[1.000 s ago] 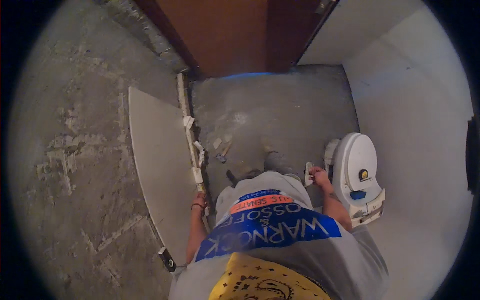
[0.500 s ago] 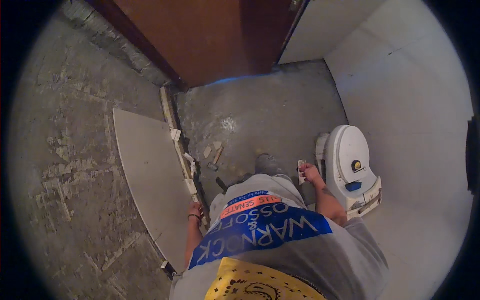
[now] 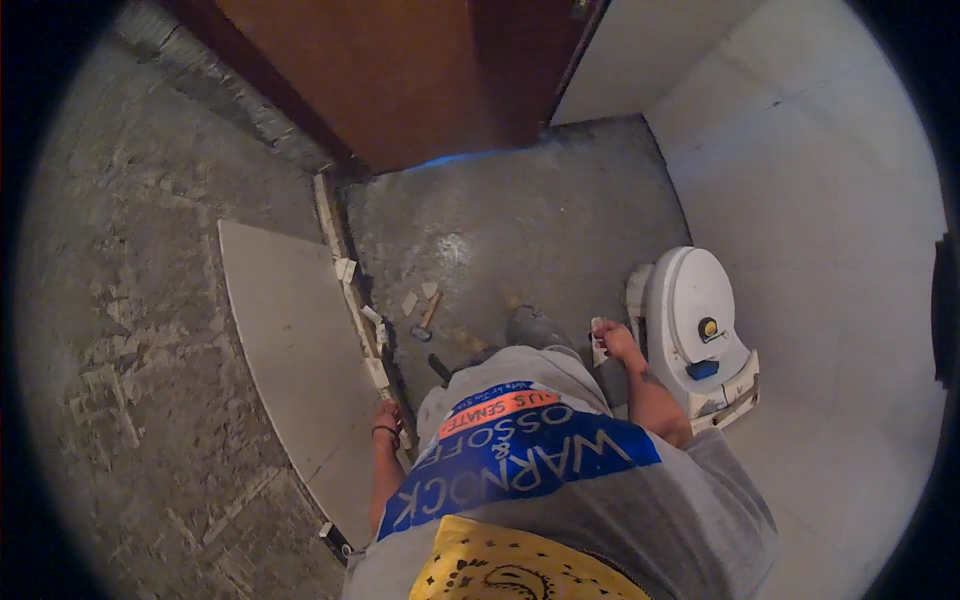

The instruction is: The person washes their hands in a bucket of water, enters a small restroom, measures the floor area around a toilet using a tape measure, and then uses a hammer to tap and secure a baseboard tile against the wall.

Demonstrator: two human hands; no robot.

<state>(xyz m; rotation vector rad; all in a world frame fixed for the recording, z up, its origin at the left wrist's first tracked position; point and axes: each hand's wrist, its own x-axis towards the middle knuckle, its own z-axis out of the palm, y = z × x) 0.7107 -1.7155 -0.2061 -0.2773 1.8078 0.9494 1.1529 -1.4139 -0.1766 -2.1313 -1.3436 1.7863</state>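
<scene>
Pinched in my right hand is a small flat whitish board scrap, held above the floor just left of the toilet. My left hand is at the wooden strip along the edge of a large pale board, its fingers curled at the wood. Small white pieces sit along the strip. On the floor between my hands lie a hammer with a wooden handle and two pale scraps.
A white toilet stands at right by the pale wall; a yellow-black tape measure and a blue object rest on it. A brown door is ahead. Rough, patchy concrete extends at left.
My right hand has shifted slightly left and forward with the scrap, which is turned a little. The view has moved slightly; my left hand stays at the strip.
</scene>
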